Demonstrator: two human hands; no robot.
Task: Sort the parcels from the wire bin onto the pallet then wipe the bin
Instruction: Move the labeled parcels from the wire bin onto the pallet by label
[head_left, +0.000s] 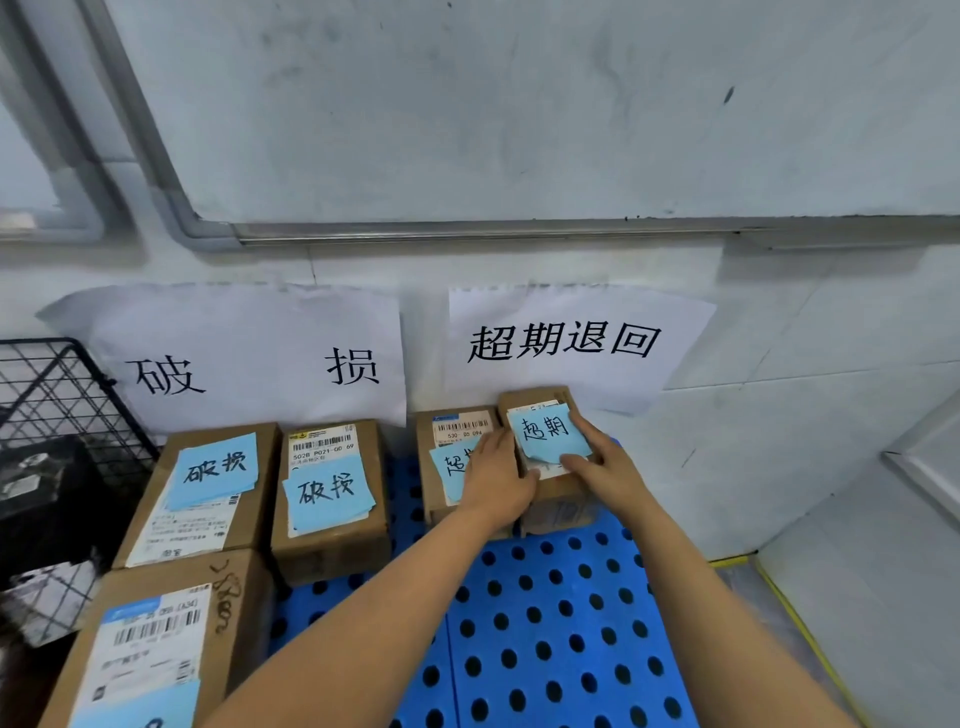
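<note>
Looking through the head camera: clasping a small box (561, 512) between both hands at the back of the blue pallet (545, 623), close against the wall, below the right-hand paper sign (566, 343). Pressing the left hand (496, 480) flat against the box's left side, fingers straight, reaching over the neighbouring box (452, 431) just beside it. Wrapping the right hand (605, 467) round the right side, thumb bending over the top edge onto the box's own blue note (548, 431). Sitting farther left on the pallet, under the left-hand sign (249, 358): a wide box (260, 467) and a narrower box (332, 540) side by side, each bearing a blue note, plus a third box (244, 597) nearer the camera. Standing at the far left edge, the black wire bin (47, 395), holding a dark bag (52, 499).
</note>
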